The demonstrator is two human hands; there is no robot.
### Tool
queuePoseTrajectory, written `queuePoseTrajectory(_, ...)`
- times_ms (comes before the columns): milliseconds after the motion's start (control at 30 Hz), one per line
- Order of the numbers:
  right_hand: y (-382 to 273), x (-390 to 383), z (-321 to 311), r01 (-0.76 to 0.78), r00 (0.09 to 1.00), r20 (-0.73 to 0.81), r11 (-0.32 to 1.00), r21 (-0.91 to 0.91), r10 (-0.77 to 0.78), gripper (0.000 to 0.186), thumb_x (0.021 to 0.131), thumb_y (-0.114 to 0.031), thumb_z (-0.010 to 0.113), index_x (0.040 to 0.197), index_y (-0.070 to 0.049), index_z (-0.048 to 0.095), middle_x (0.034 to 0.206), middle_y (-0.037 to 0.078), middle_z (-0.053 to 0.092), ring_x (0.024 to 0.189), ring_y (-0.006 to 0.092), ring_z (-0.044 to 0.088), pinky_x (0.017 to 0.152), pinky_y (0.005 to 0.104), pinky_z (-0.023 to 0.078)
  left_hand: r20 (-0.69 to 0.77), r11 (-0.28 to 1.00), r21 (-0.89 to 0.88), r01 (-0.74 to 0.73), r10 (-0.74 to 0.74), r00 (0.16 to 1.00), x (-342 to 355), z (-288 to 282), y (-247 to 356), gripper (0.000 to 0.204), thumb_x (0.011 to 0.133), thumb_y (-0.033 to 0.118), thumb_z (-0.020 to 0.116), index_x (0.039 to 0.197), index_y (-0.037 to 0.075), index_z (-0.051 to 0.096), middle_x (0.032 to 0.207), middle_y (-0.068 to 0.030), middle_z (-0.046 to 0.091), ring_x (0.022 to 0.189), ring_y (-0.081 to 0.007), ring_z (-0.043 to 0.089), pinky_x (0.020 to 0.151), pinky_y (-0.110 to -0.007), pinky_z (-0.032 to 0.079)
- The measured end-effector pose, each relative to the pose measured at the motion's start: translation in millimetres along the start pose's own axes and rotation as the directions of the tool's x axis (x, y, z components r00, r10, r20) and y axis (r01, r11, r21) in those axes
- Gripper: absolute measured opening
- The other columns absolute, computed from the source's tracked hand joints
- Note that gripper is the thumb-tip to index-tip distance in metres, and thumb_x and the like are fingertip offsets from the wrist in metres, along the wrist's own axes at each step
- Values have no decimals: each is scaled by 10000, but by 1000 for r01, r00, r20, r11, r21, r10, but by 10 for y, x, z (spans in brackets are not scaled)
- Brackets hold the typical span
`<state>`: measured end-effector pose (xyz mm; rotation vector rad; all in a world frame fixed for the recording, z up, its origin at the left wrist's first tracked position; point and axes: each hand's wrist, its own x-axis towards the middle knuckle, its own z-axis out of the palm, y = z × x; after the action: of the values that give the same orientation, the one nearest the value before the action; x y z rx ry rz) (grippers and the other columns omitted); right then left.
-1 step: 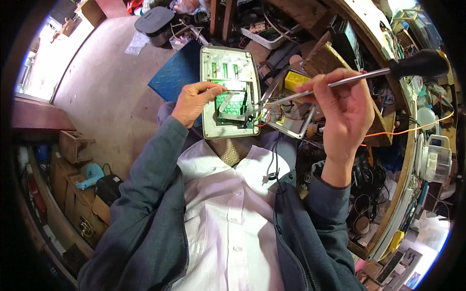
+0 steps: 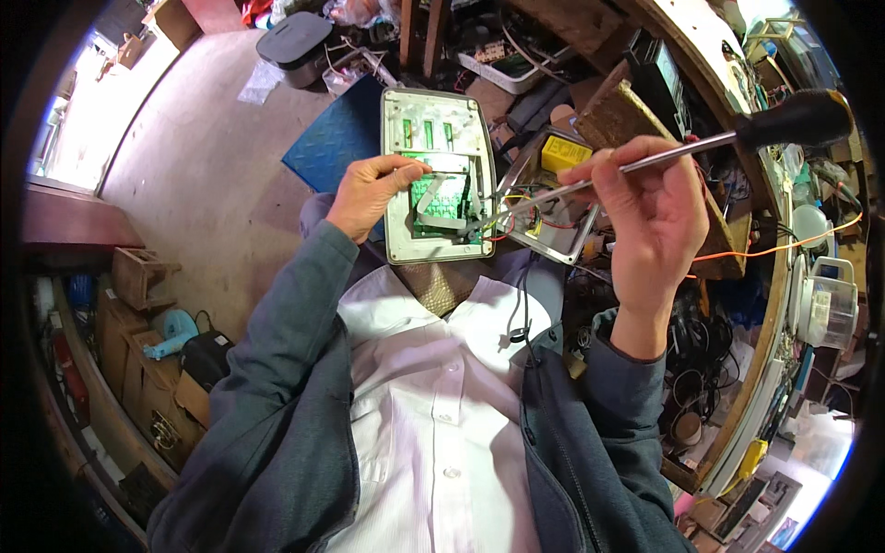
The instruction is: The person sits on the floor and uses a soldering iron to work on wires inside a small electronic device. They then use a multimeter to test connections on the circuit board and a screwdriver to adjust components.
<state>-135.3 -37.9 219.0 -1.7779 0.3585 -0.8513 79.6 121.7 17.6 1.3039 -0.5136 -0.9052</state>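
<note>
An opened cream instrument casing (image 2: pixel 396 226) lies on my lap, with a green circuit board (image 2: pixel 449 196) inside. A pale flat ribbon cable (image 2: pixel 439 220) bends across the board. My left hand (image 2: pixel 373 194) reaches over the casing's left rim, thumb and forefinger pinched near the board's upper edge; what sits between them is too small to name. My right hand (image 2: pixel 650 207) grips a long screwdriver (image 2: pixel 784 124) by its metal shaft, the black handle sticking out to the right. Its tip is at the casing's lower right inside, by thin coloured wires (image 2: pixel 493 226).
A metal-framed part (image 2: pixel 562 244) with wires sits right of the casing, below a yellow box (image 2: pixel 563 153). A blue sheet (image 2: pixel 332 134) lies behind my left hand. A cluttered wooden bench (image 2: pixel 761 359) curves along the right, with black cables (image 2: pixel 696 346) heaped beside it.
The screwdriver's tip has shifted slightly down and left inside the casing, and my right hand has tilted a little with it. My left hand stays in place.
</note>
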Motion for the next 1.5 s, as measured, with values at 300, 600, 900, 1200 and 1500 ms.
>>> queuePoseTrajectory(300,106,-195,38,20,1000,14,997,-71,-19,133,997,55,667,1089,59,572,947,111,726,888,160,740,793,267,593,-6,999,-9,51,-51,999,1,13,15,233,1022,214,719,1104,5,779,984,-13,738,845,-70,612,769,-235,539)
queuePoseTrajectory(600,127,-191,23,28,999,21,998,-56,-27,134,1005,45,663,1104,58,574,952,111,728,903,168,740,811,275,594,-3,999,-23,47,-47,999,0,-3,-23,211,1029,181,700,1106,4,787,1027,-23,758,932,-83,640,874,-250,516)
queuePoseTrajectory(900,34,-186,-20,8,984,176,996,-92,9,164,983,71,663,1129,42,594,980,113,742,904,168,746,795,278,596,-29,999,-18,37,-38,999,-6,37,16,224,1017,208,726,1088,2,780,938,-11,724,803,-71,624,737,-226,541)
queuePoseTrajectory(1200,-375,47,-130,115,982,153,993,2,-114,573,1003,-310,702,1384,68,503,988,194,731,691,95,643,543,170,422,-15,1000,4,24,-24,1000,-7,10,-10,193,1013,175,720,1082,10,795,979,-10,755,876,-71,626,819,-226,500)
queuePoseTrajectory(1500,-569,291,-405,456,883,41,832,-317,-468,557,1010,-313,713,1414,9,505,1081,215,731,987,220,722,866,291,583,-14,1000,21,-8,8,1000,15,5,-10,198,1007,186,735,1070,8,795,941,3,744,857,-60,616,789,-218,493)
